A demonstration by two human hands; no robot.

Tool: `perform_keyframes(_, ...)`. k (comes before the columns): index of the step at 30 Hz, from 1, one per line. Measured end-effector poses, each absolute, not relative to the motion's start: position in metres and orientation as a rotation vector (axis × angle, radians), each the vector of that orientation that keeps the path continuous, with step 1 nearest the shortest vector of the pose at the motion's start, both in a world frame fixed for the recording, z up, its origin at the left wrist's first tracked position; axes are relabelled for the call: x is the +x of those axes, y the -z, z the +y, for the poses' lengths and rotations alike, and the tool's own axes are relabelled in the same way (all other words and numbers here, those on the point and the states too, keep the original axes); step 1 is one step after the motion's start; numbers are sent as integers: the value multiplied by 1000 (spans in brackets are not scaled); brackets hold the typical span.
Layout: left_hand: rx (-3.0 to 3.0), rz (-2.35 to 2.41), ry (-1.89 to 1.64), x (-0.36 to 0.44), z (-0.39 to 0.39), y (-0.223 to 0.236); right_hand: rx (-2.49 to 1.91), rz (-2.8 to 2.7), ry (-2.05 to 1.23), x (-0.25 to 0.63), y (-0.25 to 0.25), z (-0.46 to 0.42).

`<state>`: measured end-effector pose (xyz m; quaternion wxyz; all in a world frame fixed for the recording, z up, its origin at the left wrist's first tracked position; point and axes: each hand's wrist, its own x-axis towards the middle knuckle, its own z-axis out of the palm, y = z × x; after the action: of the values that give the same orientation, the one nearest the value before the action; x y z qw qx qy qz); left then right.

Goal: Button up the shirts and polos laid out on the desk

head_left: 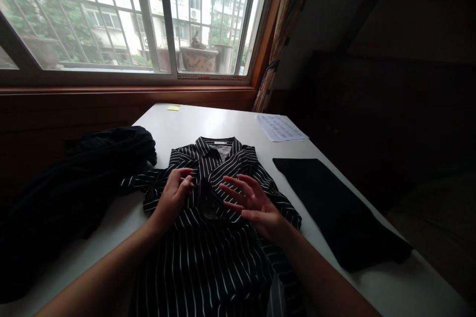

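Observation:
A black shirt with white stripes (pixel 208 262) lies spread on the white table, its collar toward the window. Over the left side of its chest is my left hand (pixel 175 192), fingers curled and thumb near the fingertips; whether cloth is caught between them is hidden. My right hand (pixel 255 203) is over the right side of the chest with its fingers spread apart, holding nothing. Between the hands a fold of the shirt front stands up in a loose loop. One sleeve is bunched at the left, its end pointing outward.
A dark heap of clothing (pixel 122 146) lies along the left of the white table (pixel 208 119). Folded black cloth (pixel 334 208) is on the right, with printed papers (pixel 280 128) beyond it. A yellow sticky note (pixel 173 107) is near the far edge, below the barred window.

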<state>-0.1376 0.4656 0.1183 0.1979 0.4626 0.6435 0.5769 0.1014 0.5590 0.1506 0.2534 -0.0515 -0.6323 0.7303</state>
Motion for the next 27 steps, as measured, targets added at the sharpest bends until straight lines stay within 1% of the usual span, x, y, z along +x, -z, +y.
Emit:
perform_keyframes(3,1221,1789,-1621,-140,466,-118,-158,-1766,-2067,102,-148,560)
perform_keyframes(6,1287,1823,-1566,-142,466,-116,-218,-1874,-1992,101,-142,563)
perform_keyframes(8,1342,1834,-1511,-143,465,-116,-267,-1993,-1801,99,-138,566)
perform_keyframes(12,1378,1849,-1472,-146,464,-119,-253,-2279,-1287,96,-130,571)
perform_keyframes(18,1777,1959,-1460,-150,457,-137,-208,-2573,-922,95,-119,577)
perform_keyframes(22,2108,1814,-1289,-151,452,-143,-265,-2576,-785,97,-113,583)
perform_keyframes(27,2459,1527,-854,-145,449,-143,-364,-2510,-770,103,-114,588)
